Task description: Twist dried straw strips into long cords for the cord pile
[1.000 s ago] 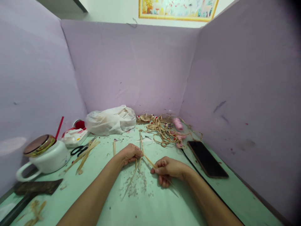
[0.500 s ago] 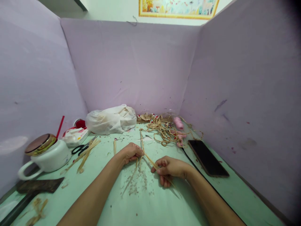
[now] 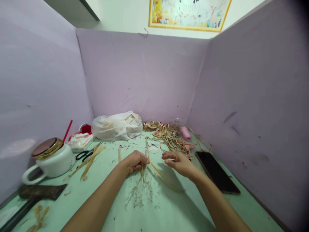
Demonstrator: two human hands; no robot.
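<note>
Small craft workspace: purple partitions (image 3: 142, 71), green tabletop (image 3: 135, 222), black-handled scissors (image 3: 83, 156), pink thread spool (image 3: 185, 133), heap of straw-coloured cord (image 3: 169, 138).

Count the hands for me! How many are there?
2. The left hand is near the middle, pinching a straw-coloured cord. The right hand is beside it, open, holding nothing. I see no others.

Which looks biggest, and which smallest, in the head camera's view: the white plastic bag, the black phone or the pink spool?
1. White plastic bag
2. Black phone
3. Pink spool

The phone lies nearer the camera, so this ranks apparent size only.
</note>
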